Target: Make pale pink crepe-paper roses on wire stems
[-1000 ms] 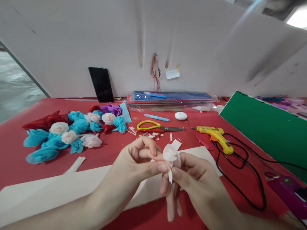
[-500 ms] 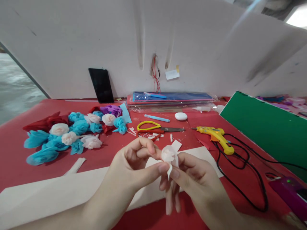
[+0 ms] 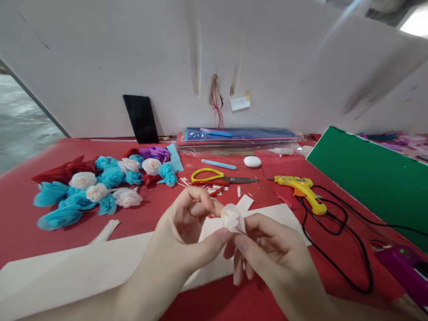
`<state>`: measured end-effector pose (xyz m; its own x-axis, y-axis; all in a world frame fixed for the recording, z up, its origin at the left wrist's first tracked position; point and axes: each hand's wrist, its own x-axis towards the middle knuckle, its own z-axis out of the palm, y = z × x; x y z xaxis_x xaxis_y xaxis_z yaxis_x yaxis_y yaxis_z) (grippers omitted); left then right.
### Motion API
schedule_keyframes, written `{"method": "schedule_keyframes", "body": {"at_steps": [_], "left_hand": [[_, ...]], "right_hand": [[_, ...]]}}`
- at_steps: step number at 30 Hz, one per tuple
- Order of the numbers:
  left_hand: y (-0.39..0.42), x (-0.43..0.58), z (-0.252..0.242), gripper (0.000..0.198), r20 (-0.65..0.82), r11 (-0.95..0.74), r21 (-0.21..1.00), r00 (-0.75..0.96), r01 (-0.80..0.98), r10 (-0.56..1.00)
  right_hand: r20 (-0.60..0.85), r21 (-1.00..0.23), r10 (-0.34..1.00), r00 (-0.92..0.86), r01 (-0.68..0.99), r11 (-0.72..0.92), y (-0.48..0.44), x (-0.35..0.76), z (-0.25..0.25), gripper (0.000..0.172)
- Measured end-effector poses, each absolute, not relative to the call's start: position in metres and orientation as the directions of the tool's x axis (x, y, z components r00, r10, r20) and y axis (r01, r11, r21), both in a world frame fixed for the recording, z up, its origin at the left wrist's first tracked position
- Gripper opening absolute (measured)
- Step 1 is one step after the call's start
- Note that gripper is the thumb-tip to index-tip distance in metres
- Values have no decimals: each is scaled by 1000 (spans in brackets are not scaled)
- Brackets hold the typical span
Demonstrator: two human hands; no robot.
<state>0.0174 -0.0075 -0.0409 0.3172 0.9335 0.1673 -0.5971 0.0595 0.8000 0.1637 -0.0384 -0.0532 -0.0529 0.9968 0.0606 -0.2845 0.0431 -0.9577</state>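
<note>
Both hands meet over the red table, pinching a small pale pink rolled paper flower. My left hand grips it from the left with thumb and fingertips. From the right, my right hand holds the flower's base between thumb and forefinger. A long cream paper sheet lies under the hands.
A pile of blue, white, red and purple paper flowers lies at the left. Scissors, a yellow glue gun with its black cord, a blue pen, a green board and a black phone surround the work area.
The flower has been rolled tighter; the loose strip that hung below it is now wound in. Both hands shifted slightly left and up.
</note>
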Motion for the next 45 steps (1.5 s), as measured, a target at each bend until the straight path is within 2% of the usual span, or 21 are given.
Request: {"method": "schedule_keyframes", "body": {"at_steps": [5, 10, 16, 20, 25, 27, 30, 33, 35, 38, 45], "left_hand": [[-6, 18, -41, 30, 180, 58, 799, 331, -598, 926], [-4, 19, -37, 37, 187, 18, 809, 287, -588, 940], [-4, 17, -38, 34, 183, -21, 845, 251, -535, 950], [-1, 17, -39, 33, 174, -37, 894, 269, -446, 947], [3, 13, -39, 33, 216, -133, 940, 246, -313, 945], [2, 9, -40, 34, 239, -174, 949, 239, -264, 941], [0, 6, -42, 34, 263, -213, 952, 238, -218, 935], [-2, 6, -43, 33, 290, -242, 946, 231, -214, 929], [-3, 7, -42, 30, 306, -259, 943, 232, -211, 923], [-2, 8, -39, 23, 311, -274, 946, 247, -172, 918], [1, 5, -33, 17, 351, -346, 935, 322, -77, 879]], "right_hand": [[66, -961, 997, -29, -270, 55, -39, 165, -53, 12], [114, -971, 992, 46, -204, 121, -38, 164, -53, 9], [94, -983, 991, 91, -149, 107, -36, 166, -43, 10], [110, -993, 991, 73, -35, 113, -32, 169, -37, 10], [232, -960, 972, 32, 168, 224, -28, 174, -32, 11], [311, -914, 950, -14, 269, 303, -28, 176, -28, 13], [475, -769, 875, -91, 440, 464, -28, 178, -22, 14], [643, -600, 754, -135, 524, 605, -29, 178, -21, 11], [703, -523, 695, -153, 551, 651, -30, 178, -21, 12], [724, -438, 663, -192, 615, 656, -30, 179, -22, 17], [723, -178, 589, -362, 726, 665, -32, 184, -25, 45]]}}
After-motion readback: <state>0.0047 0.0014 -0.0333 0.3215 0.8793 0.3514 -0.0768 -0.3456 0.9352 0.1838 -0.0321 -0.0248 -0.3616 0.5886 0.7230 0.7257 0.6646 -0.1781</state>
